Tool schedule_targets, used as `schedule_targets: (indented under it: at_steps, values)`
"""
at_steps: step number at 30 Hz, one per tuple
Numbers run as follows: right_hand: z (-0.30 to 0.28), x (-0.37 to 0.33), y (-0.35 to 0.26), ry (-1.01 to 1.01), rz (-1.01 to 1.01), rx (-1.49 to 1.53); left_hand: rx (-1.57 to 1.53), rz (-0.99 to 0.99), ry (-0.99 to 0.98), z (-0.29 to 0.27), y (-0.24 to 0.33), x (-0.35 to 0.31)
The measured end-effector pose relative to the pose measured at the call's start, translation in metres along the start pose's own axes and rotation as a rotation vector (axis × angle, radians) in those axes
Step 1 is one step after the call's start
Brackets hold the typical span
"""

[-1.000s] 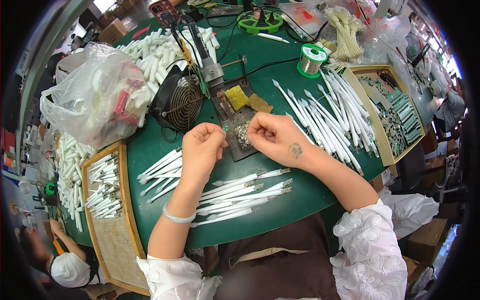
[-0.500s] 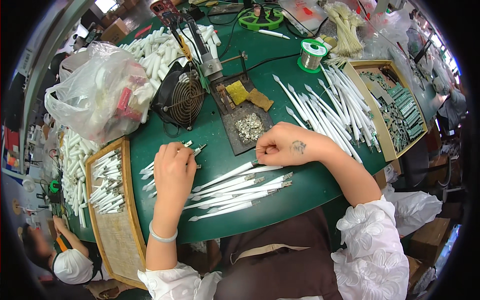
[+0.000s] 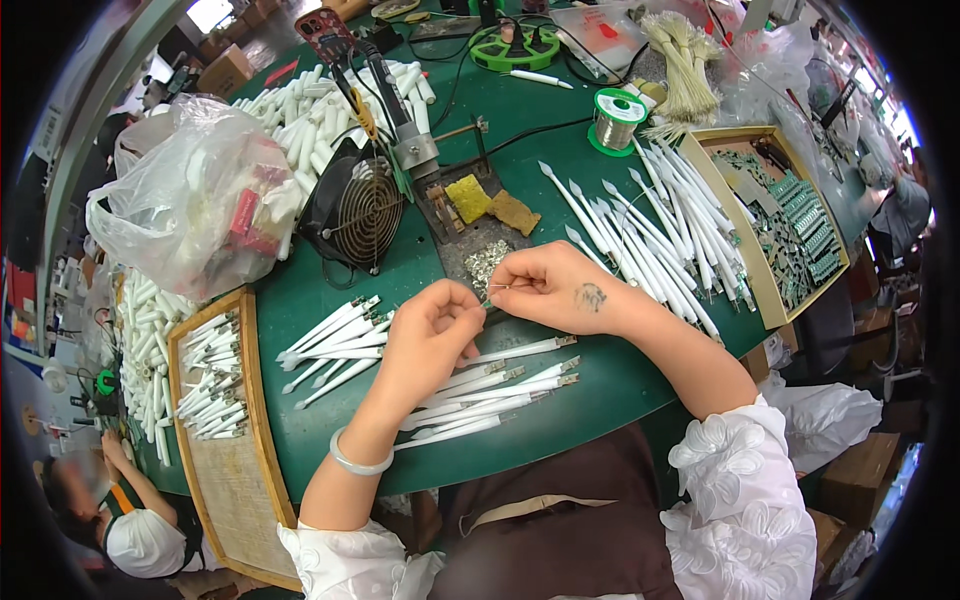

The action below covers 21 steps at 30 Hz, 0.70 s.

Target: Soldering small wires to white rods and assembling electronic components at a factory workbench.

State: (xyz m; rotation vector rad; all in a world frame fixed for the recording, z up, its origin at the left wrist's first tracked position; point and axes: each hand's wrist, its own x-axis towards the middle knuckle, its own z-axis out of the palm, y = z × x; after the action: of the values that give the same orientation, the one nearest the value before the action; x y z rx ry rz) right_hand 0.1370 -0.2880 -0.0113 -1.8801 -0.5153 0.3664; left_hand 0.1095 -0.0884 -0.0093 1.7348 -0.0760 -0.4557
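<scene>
Left hand [image 3: 432, 335]: the fingers are bent and the grip is closed at its tips, with a small green piece [image 3: 487, 304] pinched there.
Right hand [image 3: 560, 287]: the thumb and forefinger are pressed together in a fine grip on a thin pale strand [image 3: 501, 287]; the other fingers are curled in.
Gap of the hands: the two sets of fingertips are very near to each other; whether they touch, I cannot tell.
Green piece: it is at the left fingertips, over the tabletop [image 3: 620, 385], just in front of a heap of metal bits [image 3: 488, 264]; its long axis is too small to tell.
Strand: the short part which shows lies about sideways, near the green piece.
Front sticks [image 3: 460, 432]: these white sticks lie below the hands, tapered tips to the left, metal ends to the right, the long axis slightly rising to the right.
Left sticks [image 3: 340, 330]: beside the left hand, tips to the lower left, metal ends to the upper right.
Right sticks [image 3: 650, 240]: beyond the right hand, tips to the upper left, the long axis going down to the right.
Fan [image 3: 355, 205]: it stands beyond the left hand, round grille facing the work.
Solder spool [image 3: 617, 118]: upright, behind the right sticks.
</scene>
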Motion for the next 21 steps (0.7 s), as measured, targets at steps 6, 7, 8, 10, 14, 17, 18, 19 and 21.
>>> schedule_targets:
  at_steps: [6,7,8,10,14,17,18,19,21]
  values:
    - [0.005,0.004,0.003,0.07,-0.018,-0.058,-0.067,0.051,0.015,0.003,-0.009,0.007]
    - [0.006,0.005,0.004,0.108,-0.036,-0.066,-0.067,0.07,0.03,0.004,-0.01,0.007]
    - [0.007,0.005,0.003,0.109,-0.036,-0.065,-0.067,0.07,0.029,0.004,-0.009,0.008]
    - [0.008,0.005,0.0,0.128,-0.009,-0.042,-0.026,0.097,0.079,0.006,-0.008,0.008]
    - [0.012,0.007,0.006,0.162,-0.034,-0.007,-0.012,0.14,0.123,0.005,-0.01,0.014]
    - [0.012,0.008,0.004,0.173,-0.016,0.006,0.007,0.184,0.178,0.004,-0.011,0.017]
    - [0.01,0.006,-0.001,0.214,-0.006,0.066,-0.003,0.192,0.186,0.003,-0.01,0.019]
    - [0.009,0.005,-0.004,0.254,0.005,0.127,-0.012,0.201,0.194,0.003,-0.009,0.021]
    - [0.009,0.005,-0.003,0.279,-0.039,0.088,-0.046,0.179,0.187,0.002,-0.006,0.024]
